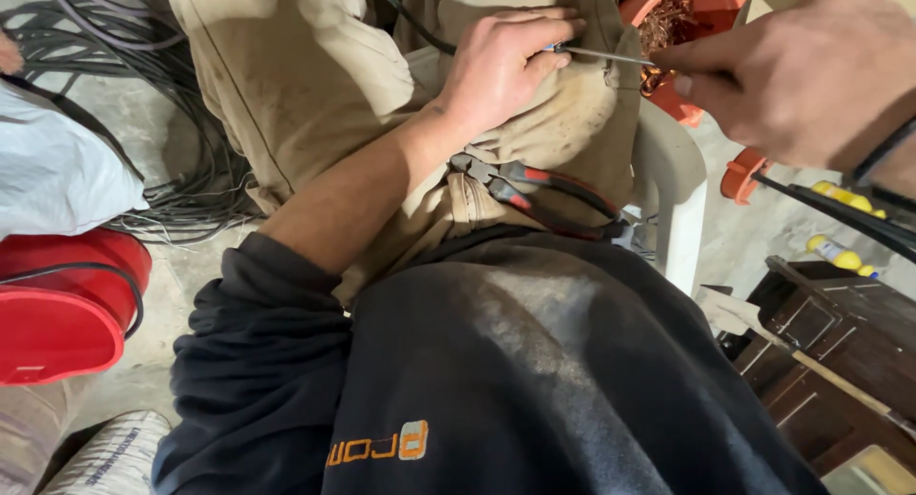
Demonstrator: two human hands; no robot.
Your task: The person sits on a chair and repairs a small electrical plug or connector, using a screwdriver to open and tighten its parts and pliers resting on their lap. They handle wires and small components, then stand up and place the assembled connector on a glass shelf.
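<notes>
Nearest: dark sweatshirt (534,381) fills the near frame, sleeve pushed up the left forearm; khaki trousers (315,85) beyond it.
Left hand (501,66): resting on the lap, fingers closed around the near end of a thin grey wire (601,54), pinching it against the thigh.
Right hand (811,75): up at the far right, fingers pinched shut on the wire's other end, where a bit of bare copper shows.
Wire: stretched taut between the two hands, running left to right just in front of the orange bucket (687,18).
Done so far: by my reading, a good share. The bucket holds a tangle of copper strands, so plenty looks stripped already.
Left to do: likely lots. A big heap of grey cables (114,85) lies on the floor at far left.
Tool: red-handled pliers (534,190) lie idle on the lap, just near of the left wrist.
Edges: white plastic chair (673,180) arm sits right under the wire; red bucket (57,304) at near left; dark wooden furniture (830,342) at near right.
Room: tight. Right hand has the bucket rim just beside it; open floor only at left, between trousers and cables.
</notes>
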